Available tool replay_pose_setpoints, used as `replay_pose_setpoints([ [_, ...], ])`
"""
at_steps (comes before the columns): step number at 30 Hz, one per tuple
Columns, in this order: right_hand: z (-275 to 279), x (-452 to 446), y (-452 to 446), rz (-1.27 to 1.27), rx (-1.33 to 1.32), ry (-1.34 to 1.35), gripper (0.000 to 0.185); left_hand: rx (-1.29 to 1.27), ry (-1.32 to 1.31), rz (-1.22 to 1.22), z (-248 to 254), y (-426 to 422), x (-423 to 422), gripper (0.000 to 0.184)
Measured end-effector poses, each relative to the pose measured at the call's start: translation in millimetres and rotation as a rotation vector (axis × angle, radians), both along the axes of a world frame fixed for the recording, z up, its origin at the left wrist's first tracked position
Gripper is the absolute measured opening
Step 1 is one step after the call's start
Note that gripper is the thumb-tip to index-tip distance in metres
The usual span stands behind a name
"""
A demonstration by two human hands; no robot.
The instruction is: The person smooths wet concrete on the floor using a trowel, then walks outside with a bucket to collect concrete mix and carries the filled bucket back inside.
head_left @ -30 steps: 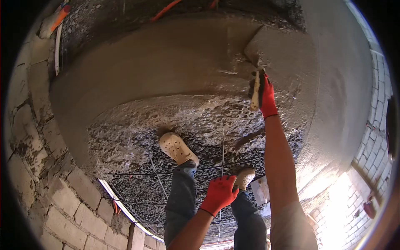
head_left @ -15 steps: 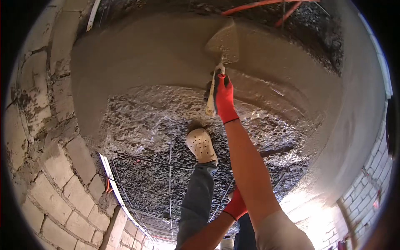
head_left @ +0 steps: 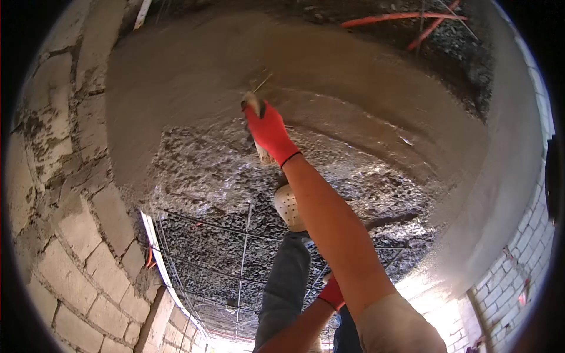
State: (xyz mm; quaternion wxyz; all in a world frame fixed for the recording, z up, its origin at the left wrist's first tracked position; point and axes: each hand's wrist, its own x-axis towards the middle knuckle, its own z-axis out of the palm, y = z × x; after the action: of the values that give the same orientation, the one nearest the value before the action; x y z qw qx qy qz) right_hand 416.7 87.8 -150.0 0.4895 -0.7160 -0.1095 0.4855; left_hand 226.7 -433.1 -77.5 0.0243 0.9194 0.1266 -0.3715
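Note:
My right hand (head_left: pixel 268 126), in a red glove with dark fingers, is wrapped around the handle of a trowel (head_left: pixel 263 154). The trowel blade is seen almost edge-on, a thin bright line above the fist, close over the smooth wet concrete (head_left: pixel 194 76). My left hand (head_left: pixel 333 293), also in a red glove, is low near my legs, partly behind my right forearm; its fingers are hidden. Just below the right hand, a pale clog with holes (head_left: pixel 286 206) shows on my foot, partly covered by the forearm.
Rough wet concrete (head_left: pixel 200 170) lies in front of the clog. Nearer are gravel and a grid of steel bars (head_left: pixel 242 259). A block wall (head_left: pixel 76 247) runs along the left, a smooth grey wall (head_left: pixel 500 159) on the right. Orange pipes (head_left: pixel 400 19) cross at the far end.
My right hand has moved left with the trowel, and the blade has turned from showing its broad face to nearly edge-on. The view has shifted slightly. My left hand stays low.

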Motion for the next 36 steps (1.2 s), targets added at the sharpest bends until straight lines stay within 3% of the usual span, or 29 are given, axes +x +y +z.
replay_pose_setpoints([
  [3,14,21,-32,-0.009,0.062,-0.084,0.036,-0.244,-0.116,0.133,29,72,10,0.035],
  [4,25,36,-44,-0.028,-0.018,-0.002,0.036,-0.343,-0.156,0.162,33,101,28,0.035],
  [7,32,75,-91,-0.087,-0.079,-0.148,0.036,-0.614,-0.214,0.271,58,165,50,0.037],
  [11,7,131,-169,-0.235,-0.194,-0.244,0.036,-0.877,-0.209,0.471,93,219,93,0.041],
  [12,10,144,-191,-0.245,-0.235,-0.333,0.036,-0.878,-0.203,0.460,93,213,92,0.041],
  [14,12,165,-232,-0.375,-0.186,-0.164,0.039,-0.770,-0.451,0.459,90,202,88,0.047],
  [17,4,183,-288,-0.458,-0.207,-0.123,0.038,-0.777,-0.470,0.479,86,196,83,0.042],
  [19,1,180,-309,-0.810,0.002,0.128,0.036,-0.807,-0.390,0.473,90,202,89,0.042],
  [22,-35,172,-317,-0.900,0.086,0.179,0.036,-0.858,-0.317,0.481,89,206,89,0.042],
  [23,-48,160,-303,-1.000,0.152,0.018,0.038,-0.868,-0.328,0.486,87,206,87,0.042],
  [24,-43,148,-286,-0.897,0.130,-0.045,0.048,-0.882,-0.330,0.486,81,205,84,0.042],
  [26,-31,122,-249,-0.793,0.197,0.071,0.034,-0.905,-0.357,0.540,72,204,78,0.033],
  [27,-67,101,-239,-0.849,0.459,0.210,0.030,-0.927,-0.360,0.527,74,208,81,0.033],
  [28,-55,95,-217,-0.581,-0.080,0.038,0.033,-1.109,-0.407,0.703,80,215,86,0.031],
  [29,-41,89,-193,-0.198,-0.449,-0.461,0.040,-1.296,-0.439,0.877,84,222,89,0.029],
  [30,29,92,-179,-0.284,-0.299,-0.061,0.047,-1.069,-0.537,0.525,83,228,91,0.033],
  [32,39,80,-184,-0.253,-0.213,0.053,0.045,-1.021,-0.495,0.414,76,224,85,0.032],
  [34,24,73,-212,-0.262,-0.198,-0.096,0.045,-0.949,-0.451,0.319,67,211,76,0.032],
  [36,17,77,-252,-0.228,-0.118,-0.295,0.049,-0.943,-0.247,0.300,55,194,69,0.037],
])
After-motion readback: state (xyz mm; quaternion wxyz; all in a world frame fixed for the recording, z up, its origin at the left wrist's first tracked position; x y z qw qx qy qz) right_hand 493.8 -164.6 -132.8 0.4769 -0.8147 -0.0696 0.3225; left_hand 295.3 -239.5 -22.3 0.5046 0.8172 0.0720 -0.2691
